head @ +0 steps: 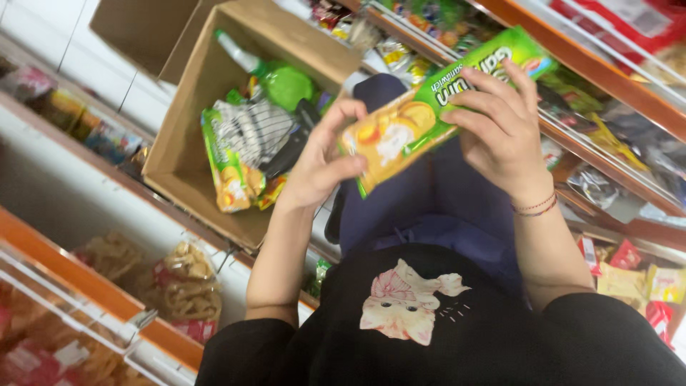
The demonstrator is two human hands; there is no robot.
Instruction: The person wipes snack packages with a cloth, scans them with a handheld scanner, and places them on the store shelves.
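Biscuit pack pinched btwn left hand & right hand, wrists bent.

Left hand raised, fingers pinched, right hand raised, fingers curled

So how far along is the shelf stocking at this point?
Partway, it seems. The cardboard box is open and still holds several snack packs and a green bottle. In hand: a long green and orange biscuit packet, left hand at one end, right hand over the other. It has not reached a shelf.
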